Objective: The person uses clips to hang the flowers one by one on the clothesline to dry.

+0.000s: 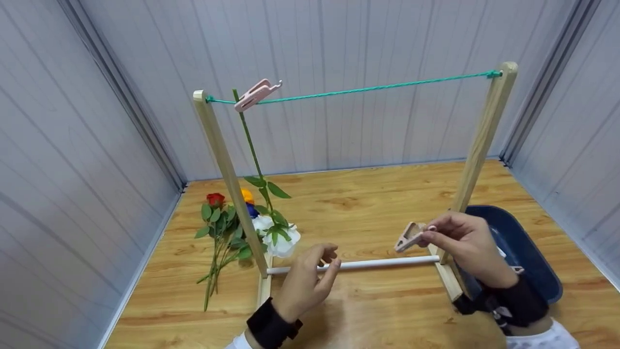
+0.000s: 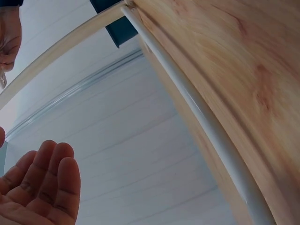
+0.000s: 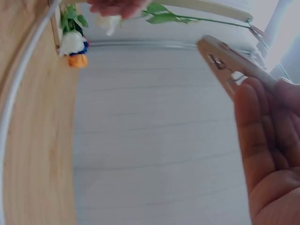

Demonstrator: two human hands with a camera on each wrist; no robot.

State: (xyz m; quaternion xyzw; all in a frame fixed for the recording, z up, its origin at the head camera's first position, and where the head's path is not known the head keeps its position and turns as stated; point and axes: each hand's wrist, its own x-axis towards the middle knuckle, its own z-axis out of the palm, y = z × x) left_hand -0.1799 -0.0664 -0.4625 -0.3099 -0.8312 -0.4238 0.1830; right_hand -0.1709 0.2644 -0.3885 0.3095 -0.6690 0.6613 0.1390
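My right hand point(image 1: 462, 245) pinches a pale pink clothespin point(image 1: 408, 238) between thumb and fingers, in front of the right post. In the right wrist view the same clothespin point(image 3: 234, 63) points up and away from the fingertips. My left hand point(image 1: 310, 276) holds nothing; its fingers bend loosely above the white crossbar point(image 1: 382, 263). A green cord point(image 1: 358, 90) runs between two wooden posts. Near its left end another pink clothespin point(image 1: 255, 95) clips a green stem, and from it a white flower point(image 1: 281, 240) hangs head down.
Behind the left post point(image 1: 227, 179) lie a red rose point(image 1: 215, 199) and other flowers, among them orange and blue blooms. A dark blue basin point(image 1: 528, 242) stands right of the right post point(image 1: 479, 140), with a clothespin point(image 1: 517, 269) partly visible inside. Pale panels enclose the table.
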